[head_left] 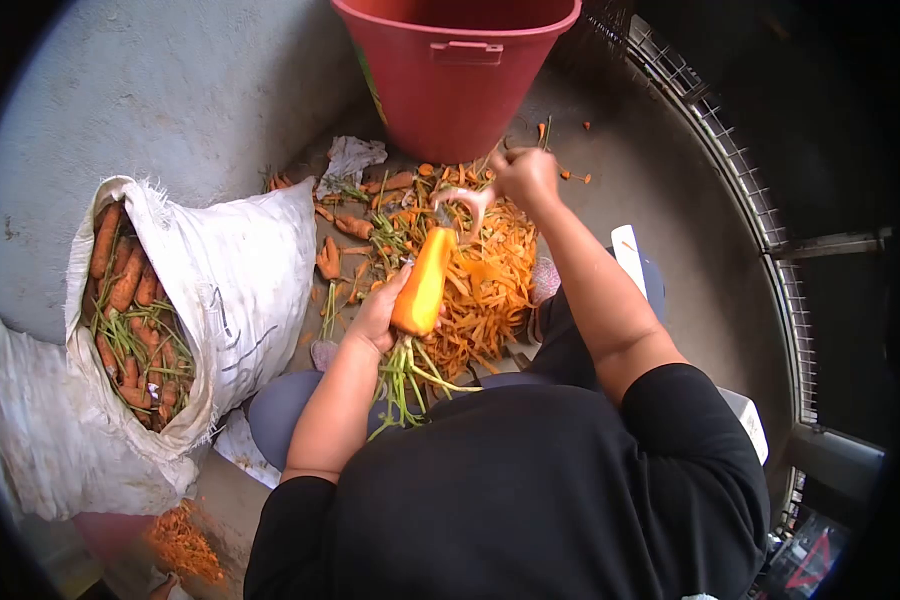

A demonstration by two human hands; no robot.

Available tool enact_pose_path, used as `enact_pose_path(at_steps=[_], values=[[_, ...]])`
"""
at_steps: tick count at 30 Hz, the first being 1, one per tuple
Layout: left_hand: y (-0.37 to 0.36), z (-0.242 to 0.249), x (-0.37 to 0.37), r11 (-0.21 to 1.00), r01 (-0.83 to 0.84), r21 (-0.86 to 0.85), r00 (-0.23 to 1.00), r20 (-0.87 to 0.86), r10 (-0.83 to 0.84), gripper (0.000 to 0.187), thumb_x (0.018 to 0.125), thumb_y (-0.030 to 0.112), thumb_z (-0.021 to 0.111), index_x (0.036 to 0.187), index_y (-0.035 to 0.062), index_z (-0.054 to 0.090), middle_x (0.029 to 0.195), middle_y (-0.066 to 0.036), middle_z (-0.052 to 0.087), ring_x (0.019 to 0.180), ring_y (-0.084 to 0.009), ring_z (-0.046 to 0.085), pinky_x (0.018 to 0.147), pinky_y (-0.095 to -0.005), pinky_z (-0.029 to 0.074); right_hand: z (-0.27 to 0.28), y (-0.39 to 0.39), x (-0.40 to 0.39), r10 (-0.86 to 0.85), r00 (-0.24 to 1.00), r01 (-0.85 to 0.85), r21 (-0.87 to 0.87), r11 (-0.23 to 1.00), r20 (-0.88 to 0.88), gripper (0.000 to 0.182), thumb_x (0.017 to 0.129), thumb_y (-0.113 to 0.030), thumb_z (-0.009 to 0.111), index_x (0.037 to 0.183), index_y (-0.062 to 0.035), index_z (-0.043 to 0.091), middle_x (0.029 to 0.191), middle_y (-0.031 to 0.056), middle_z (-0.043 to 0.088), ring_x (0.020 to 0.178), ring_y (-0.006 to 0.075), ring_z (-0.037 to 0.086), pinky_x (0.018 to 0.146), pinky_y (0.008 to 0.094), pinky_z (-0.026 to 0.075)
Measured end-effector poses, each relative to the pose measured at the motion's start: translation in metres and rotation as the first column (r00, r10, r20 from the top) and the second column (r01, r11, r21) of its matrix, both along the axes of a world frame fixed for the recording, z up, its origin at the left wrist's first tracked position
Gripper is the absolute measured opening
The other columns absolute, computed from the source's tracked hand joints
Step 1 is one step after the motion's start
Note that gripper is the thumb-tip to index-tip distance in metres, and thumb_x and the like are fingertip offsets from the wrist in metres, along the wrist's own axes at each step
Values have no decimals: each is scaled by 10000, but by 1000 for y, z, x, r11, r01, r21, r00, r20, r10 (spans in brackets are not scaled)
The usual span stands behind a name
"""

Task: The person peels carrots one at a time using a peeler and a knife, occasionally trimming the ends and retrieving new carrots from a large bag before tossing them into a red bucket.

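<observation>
My left hand is wrapped round a thick carrot whose surface is bright orange and bare of skin. Green stalks hang from its lower end toward my lap. In my right hand is the handle of a pale Y-shaped peeler, slightly smeared by motion. Its head is right by the carrot's far tip. Beneath both hands a heap of orange peelings covers the floor between my feet.
Beyond the heap stands a big red bucket. To the left, a white woven sack gapes open, full of unpeeled carrots. Loose carrots and a crumpled white bag lie near the wall. A wire-mesh barrier runs along the right.
</observation>
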State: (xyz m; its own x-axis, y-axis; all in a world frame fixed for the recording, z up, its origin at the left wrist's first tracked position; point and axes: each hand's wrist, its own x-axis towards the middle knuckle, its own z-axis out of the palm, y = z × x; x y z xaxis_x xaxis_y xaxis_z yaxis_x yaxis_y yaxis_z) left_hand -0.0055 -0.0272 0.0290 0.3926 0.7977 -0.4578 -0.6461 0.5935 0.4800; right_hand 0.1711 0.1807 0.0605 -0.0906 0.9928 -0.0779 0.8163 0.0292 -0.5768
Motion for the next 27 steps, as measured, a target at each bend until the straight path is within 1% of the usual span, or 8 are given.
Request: enact_pose_path(at_steps=[3,5,9,11,15,19,25,27], values=[[-13,8,10,997,-42,63,994,-102,48,589,837,517,442,1140,13,447,852,-173,594,690,-252,618,495,-328,517,25,4,24,-142,987,147,56,988,-77,441,751,-434,592,687,-1,645,608,159,603,595,253,612,602,365,464],[-17,11,9,982,-63,180,996,-47,72,683,751,525,574,1177,11,427,971,-178,574,747,-232,615,595,-321,532,12,-11,31,-162,969,180,82,980,-186,473,764,-458,587,705,8,641,617,165,605,594,258,612,595,374,460],[-20,41,25,942,-153,299,987,-3,162,769,656,378,735,1237,18,381,1107,-127,511,830,-200,587,726,-345,524,19,-97,20,165,944,-182,-36,983,-285,312,847,-296,536,787,9,564,736,177,605,677,282,588,643,378,447],[-25,50,36,923,-156,352,981,-58,188,752,657,308,747,1247,27,375,1107,-95,501,874,-193,566,737,-348,522,3,-131,17,233,775,-313,-36,949,-588,191,843,-168,529,782,11,505,750,183,596,682,279,586,624,370,446],[-36,61,55,919,-213,333,956,-121,266,707,648,178,749,1245,48,393,1091,-50,498,964,-185,519,796,-319,479,21,-178,29,447,762,-457,100,884,-469,226,817,-223,550,823,0,514,825,201,540,776,360,543,681,410,435],[-46,89,68,887,-151,436,960,-150,237,636,659,209,739,1170,-9,432,1008,-108,549,864,-196,575,787,-307,474,65,-179,82,658,753,-641,212,738,-16,310,775,-307,598,905,-30,548,940,159,513,858,318,527,753,402,443],[-59,83,68,887,-244,391,935,-146,322,604,679,261,717,1124,-32,432,953,-148,569,836,-224,597,643,-356,551,94,-188,178,44,933,-184,366,912,358,477,702,-328,666,1056,-51,503,1102,145,452,1059,304,433,837,410,395],[-60,77,68,893,-244,378,938,-144,316,596,688,268,708,1121,-31,430,968,-151,565,833,-224,597,646,-351,549,93,-203,197,48,937,-97,124,988,345,505,700,-323,671,1075,-43,482,1103,154,447,1039,317,459,802,421,426]])
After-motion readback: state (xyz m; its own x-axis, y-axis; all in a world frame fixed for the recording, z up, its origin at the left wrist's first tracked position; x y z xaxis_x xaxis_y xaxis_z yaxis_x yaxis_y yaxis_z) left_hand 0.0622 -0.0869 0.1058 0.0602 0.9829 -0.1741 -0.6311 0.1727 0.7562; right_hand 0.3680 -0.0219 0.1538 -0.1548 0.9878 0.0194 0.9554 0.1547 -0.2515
